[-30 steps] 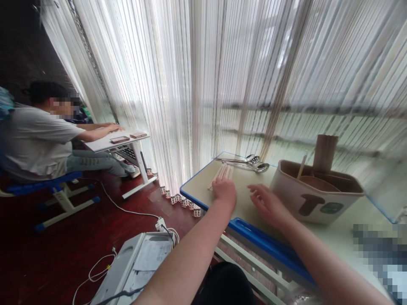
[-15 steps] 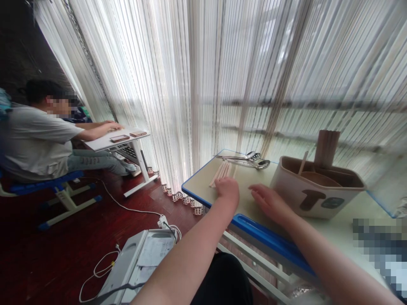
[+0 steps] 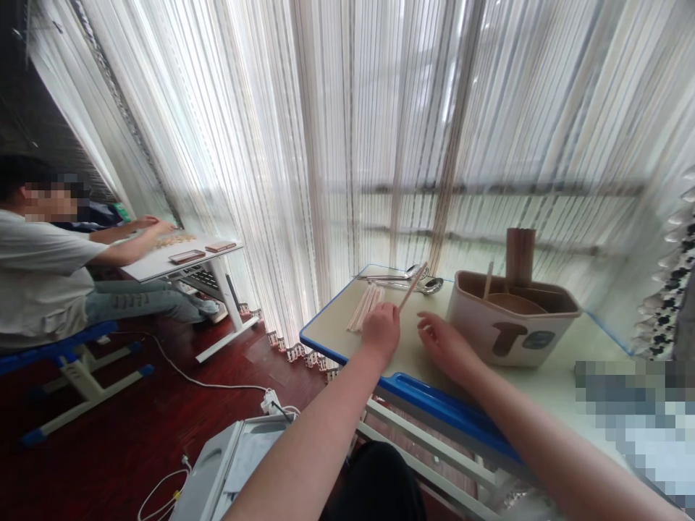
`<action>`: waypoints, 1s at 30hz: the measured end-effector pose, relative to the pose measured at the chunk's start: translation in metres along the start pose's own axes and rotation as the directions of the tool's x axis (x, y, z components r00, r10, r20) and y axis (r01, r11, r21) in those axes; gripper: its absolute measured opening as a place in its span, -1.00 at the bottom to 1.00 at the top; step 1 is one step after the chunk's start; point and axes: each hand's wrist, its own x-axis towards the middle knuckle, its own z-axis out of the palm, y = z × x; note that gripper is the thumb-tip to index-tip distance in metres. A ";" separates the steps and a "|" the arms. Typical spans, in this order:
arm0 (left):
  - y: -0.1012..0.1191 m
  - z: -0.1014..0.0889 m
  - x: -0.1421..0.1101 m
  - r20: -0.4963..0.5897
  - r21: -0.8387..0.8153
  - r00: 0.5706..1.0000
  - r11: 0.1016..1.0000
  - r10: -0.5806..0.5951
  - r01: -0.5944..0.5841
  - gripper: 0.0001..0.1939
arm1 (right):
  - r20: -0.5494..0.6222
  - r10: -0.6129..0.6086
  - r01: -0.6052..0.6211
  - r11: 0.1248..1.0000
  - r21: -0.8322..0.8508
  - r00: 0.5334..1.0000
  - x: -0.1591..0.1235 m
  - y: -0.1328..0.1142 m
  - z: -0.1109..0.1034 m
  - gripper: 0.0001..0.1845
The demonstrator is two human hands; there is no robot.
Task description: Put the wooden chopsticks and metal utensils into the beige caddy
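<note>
My left hand (image 3: 381,333) is closed around a light wooden chopstick (image 3: 413,286), or perhaps a pair, tilted up and to the right above the desk. Just left of that hand, a loose pile of similar chopsticks (image 3: 363,304) lies on the desktop. My right hand (image 3: 446,349) hovers or rests over the desk with loosely bent fingers and nothing in it. Close beside it stands a cream utensil holder (image 3: 507,340) with a brown inside. A dark bundle of chopsticks (image 3: 520,257), one pale stick (image 3: 488,281) and a round brown piece (image 3: 515,304) are in it.
Metal spoons (image 3: 433,286) lie at the back of the blue-edged desk (image 3: 326,325). A sheer curtain (image 3: 380,130) hangs behind. On the left, a person (image 3: 43,268) sits at a white table (image 3: 157,268). A grey case (image 3: 222,463) and white cables (image 3: 217,382) are on the floor.
My left hand has lifted a chopstick, or a pair, from beside the pile and now holds it tilted upward. The view has turned slightly right. My right hand stays near the holder.
</note>
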 end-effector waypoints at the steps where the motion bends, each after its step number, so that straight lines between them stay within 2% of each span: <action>1: -0.001 -0.001 0.000 -0.024 -0.060 0.999 0.998 0.033 -0.035 -0.73 | -0.039 -0.002 0.003 1.000 0.024 0.999 0.000 -0.003 -0.002 -0.60; 3: -0.001 -0.004 -0.002 -0.077 -0.151 0.992 0.982 0.104 -0.115 -0.76 | -0.127 -0.001 0.009 0.998 0.060 0.992 -0.001 -0.008 -0.006 -0.61; 5: 0.001 -0.007 -0.005 -0.131 -0.169 0.975 0.965 0.180 -0.201 -0.78 | -0.205 0.013 0.003 0.997 0.080 0.979 -0.001 -0.012 -0.011 -0.63; 9: 0.010 -0.008 -0.010 -0.202 -0.052 0.909 0.923 0.365 -0.382 -0.81 | -0.313 0.047 -0.003 0.990 0.141 0.948 -0.001 -0.018 -0.020 -0.64; 14: 0.021 -0.009 -0.013 -0.175 0.021 0.832 0.847 0.527 -0.531 -0.85 | -0.456 0.079 -0.001 0.986 0.169 0.886 -0.002 -0.023 -0.035 -0.71; 18: 0.026 -0.011 -0.016 -0.166 -0.018 0.797 0.806 0.581 -0.591 -0.88 | -0.496 -0.068 0.114 0.991 0.064 0.865 -0.007 -0.026 -0.046 -0.80; 20: 0.032 -0.010 -0.016 -0.183 -0.063 0.793 0.798 0.581 -0.599 -0.89 | -0.521 -0.185 0.187 0.981 -0.048 0.834 -0.008 -0.028 -0.052 -0.84; 23: 0.052 -0.008 -0.009 -0.219 -0.173 0.809 0.794 0.545 -0.582 -0.89 | -0.572 -0.377 0.278 0.926 -0.256 0.729 -0.009 -0.029 -0.065 -0.85; 25: 0.071 -0.006 0.000 -0.232 -0.254 0.807 0.767 0.543 -0.590 -0.89 | -0.600 -0.448 0.284 0.892 -0.352 0.663 -0.010 -0.028 -0.076 -0.83; 27: 0.092 -0.004 0.011 -0.248 -0.311 0.783 0.719 0.570 -0.622 -0.89 | -0.636 -0.437 0.242 0.895 -0.374 0.636 -0.010 -0.024 -0.090 -0.79; 30: 0.121 0.002 0.027 -0.280 -0.349 0.747 0.661 0.603 -0.664 -0.89 | -0.717 -0.296 0.124 0.951 -0.283 0.631 -0.012 -0.016 -0.115 -0.75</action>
